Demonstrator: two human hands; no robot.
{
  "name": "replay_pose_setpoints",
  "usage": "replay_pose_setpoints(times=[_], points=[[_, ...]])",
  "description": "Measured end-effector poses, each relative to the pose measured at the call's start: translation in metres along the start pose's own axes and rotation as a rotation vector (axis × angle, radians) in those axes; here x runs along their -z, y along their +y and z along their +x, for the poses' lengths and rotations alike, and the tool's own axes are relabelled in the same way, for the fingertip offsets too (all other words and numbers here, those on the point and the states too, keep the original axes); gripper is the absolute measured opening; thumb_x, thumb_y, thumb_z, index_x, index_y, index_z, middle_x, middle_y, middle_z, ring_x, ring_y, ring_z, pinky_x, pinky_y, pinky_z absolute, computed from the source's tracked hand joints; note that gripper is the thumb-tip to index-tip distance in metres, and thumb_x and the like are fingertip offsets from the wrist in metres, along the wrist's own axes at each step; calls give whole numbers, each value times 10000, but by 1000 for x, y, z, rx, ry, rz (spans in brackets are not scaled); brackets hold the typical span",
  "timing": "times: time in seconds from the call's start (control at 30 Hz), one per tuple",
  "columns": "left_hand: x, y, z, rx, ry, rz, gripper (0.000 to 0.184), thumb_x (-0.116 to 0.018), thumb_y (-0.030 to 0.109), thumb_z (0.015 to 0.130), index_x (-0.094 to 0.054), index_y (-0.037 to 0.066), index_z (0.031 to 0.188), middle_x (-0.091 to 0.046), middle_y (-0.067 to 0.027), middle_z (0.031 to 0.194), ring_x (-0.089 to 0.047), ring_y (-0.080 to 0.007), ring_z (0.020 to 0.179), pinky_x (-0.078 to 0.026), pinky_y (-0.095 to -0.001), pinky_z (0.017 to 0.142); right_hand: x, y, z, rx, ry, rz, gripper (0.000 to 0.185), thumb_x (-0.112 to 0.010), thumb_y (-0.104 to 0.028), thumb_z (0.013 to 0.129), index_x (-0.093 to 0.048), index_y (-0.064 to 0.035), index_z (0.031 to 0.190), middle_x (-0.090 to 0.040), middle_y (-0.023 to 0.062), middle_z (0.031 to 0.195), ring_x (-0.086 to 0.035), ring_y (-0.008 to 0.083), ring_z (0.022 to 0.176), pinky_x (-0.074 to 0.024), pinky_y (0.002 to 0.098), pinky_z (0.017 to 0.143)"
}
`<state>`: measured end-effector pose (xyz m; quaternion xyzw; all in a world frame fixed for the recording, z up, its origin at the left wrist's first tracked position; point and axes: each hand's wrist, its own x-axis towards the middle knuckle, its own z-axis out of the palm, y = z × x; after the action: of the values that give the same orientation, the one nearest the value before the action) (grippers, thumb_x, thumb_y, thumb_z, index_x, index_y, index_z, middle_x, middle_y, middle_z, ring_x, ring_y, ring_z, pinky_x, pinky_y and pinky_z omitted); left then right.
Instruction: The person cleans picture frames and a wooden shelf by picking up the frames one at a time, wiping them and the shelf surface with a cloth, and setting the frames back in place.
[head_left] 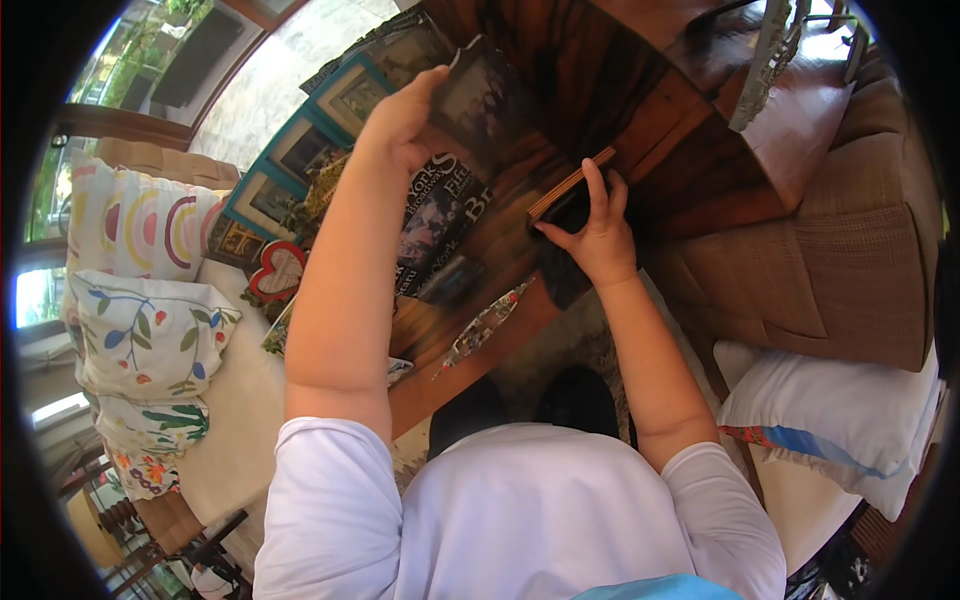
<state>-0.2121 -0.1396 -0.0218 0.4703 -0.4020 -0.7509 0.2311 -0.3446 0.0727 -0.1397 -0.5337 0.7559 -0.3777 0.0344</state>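
Observation:
My left hand (402,125) grips the edge of a dark picture frame (482,104), its photo facing up and slightly blurred. In my right hand (603,232), thumb and fingers pinch a thin frame (562,194), tilted so that its gold-brown edge shows; its face is hidden from me. Both hands are over a dark wooden table (640,110) with strong grain. Below the left hand lies a black item printed with white "New York" and "Broadway" lettering (440,215).
A teal multi-photo frame (318,118) and a red heart-shaped frame (277,270) stand along the table's left side. Patterned cushions (150,330) rest on the left seat. To the right are a brown woven seat (790,285) and a white pillow (835,415).

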Motion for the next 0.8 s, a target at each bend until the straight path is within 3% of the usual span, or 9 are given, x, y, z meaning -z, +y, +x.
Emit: replay_pose_setpoints(times=[0.07,0.2,0.37,0.5,0.6,0.8], points=[[2,11,-3,-8,3,-18,461,-594,346,861,-501,10,1163,-614,-190,1066,-605,-349,954,-454,-552,867,-1,0,1,14,19,-8,1074,-830,-369,572,-157,-268,1404,-328,275,1251,-547,454,964,-555,452,701],[9,25,-3,-27,79,32,470,-593,358,859,-488,48,1197,-596,-165,1123,-576,-326,1022,-440,-528,889,0,0,1,9,7,-6,1077,-830,-369,572,-154,-272,1405,-331,266,1256,-545,445,975,-554,446,702],[23,28,-10,-62,-27,-21,462,-578,380,862,-496,70,1194,-599,-124,1130,-581,-298,1021,-431,-511,895,3,-2,2,-8,-17,-8,1067,-827,-379,573,-166,-271,1404,-335,260,1262,-549,437,978,-554,438,703],[19,32,-5,-63,0,40,455,-586,382,854,-509,78,1183,-613,-104,1105,-593,-284,994,-427,-505,897,2,-2,1,-8,0,-7,1062,-827,-387,572,-175,-263,1401,-339,268,1256,-550,441,972,-553,439,697],[28,29,24,-12,134,197,461,-606,380,841,-514,75,1174,-611,-112,1103,-597,-280,983,-429,-510,892,0,0,-1,-2,16,-3,1065,-828,-388,567,-176,-256,1399,-339,272,1253,-548,448,970,-552,440,694],[34,14,58,64,90,257,446,-632,377,824,-547,54,1119,-633,-129,1037,-618,-286,924,-465,-500,840,3,-1,2,13,30,25,1021,-818,-380,584,-203,-302,1395,-328,237,1280,-562,451,941,-538,462,707]])
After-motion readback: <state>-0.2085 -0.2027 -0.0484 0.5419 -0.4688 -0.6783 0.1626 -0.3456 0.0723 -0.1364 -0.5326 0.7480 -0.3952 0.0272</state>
